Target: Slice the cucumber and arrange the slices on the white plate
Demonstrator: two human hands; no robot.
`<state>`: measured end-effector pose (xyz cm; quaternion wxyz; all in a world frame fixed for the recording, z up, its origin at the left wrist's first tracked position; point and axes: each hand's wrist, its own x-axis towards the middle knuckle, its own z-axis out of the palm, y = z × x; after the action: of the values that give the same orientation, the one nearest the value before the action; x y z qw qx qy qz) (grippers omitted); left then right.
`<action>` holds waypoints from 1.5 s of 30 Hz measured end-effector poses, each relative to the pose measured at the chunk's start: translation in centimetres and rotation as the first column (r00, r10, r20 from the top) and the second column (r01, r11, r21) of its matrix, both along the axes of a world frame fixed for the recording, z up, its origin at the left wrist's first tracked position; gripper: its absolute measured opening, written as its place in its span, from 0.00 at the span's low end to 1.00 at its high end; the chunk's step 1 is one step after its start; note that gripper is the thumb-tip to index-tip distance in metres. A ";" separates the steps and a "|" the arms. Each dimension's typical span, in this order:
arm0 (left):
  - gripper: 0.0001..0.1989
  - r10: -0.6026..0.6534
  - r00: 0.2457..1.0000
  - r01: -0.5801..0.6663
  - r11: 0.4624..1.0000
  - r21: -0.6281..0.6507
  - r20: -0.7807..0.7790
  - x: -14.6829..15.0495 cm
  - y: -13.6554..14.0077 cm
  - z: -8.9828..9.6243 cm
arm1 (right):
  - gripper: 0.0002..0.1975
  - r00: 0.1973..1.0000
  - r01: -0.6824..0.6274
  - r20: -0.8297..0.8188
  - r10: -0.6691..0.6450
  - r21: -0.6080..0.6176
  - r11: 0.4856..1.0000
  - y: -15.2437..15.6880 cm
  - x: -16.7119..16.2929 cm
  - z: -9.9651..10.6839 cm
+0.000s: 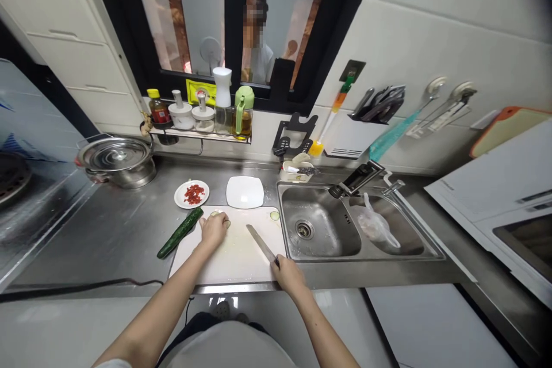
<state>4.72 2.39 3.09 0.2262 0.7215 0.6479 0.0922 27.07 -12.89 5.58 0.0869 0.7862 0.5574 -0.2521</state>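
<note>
My right hand (290, 273) grips a kitchen knife (260, 241) by its handle, blade angled up and left over the white cutting board (241, 267). On the board's left part, my left hand (214, 228) is closed around a pale green cucumber piece (228, 223), mostly hidden by the fingers. A dark green cucumber (180, 234) lies just left of that hand, one end by the board's edge. At the board's far right corner rests a small round cucumber slice (275, 215). Behind the board stand a plate of chopped red pieces (194, 194) and a white square plate (245, 192).
A double sink (319, 250) adjoins the board on the right, with a plastic bag (376, 224) in its far basin. A lidded steel pot (118, 161) stands at the back left. Above the counter, a shelf (202, 134) carries bottles and jars.
</note>
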 end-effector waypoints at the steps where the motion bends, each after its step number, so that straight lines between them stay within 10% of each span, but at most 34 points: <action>1: 0.09 0.015 1.000 -0.014 0.999 -0.033 0.026 -0.1 -0.4 0.2 | 0.15 1.000 -0.005 0.002 0.005 0.006 1.000 0.0 0.0 0.0; 15: 0.10 -0.005 1.000 0.004 0.996 -0.093 -0.005 -1.7 -6.0 -1.7 | 0.17 0.988 -0.151 0.009 0.151 0.039 0.988 -0.8 0.1 1.8; 45: 0.14 0.117 0.992 -0.121 0.990 -0.078 -0.057 -1.7 -6.0 -2.6 | 0.15 0.936 -0.349 -0.073 0.344 -0.078 0.934 -0.9 -2.2 1.0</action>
<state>3.05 -3.62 0.53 0.2324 0.6739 0.6987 0.0599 24.91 -13.80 6.54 0.1489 0.6631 0.6778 -0.2805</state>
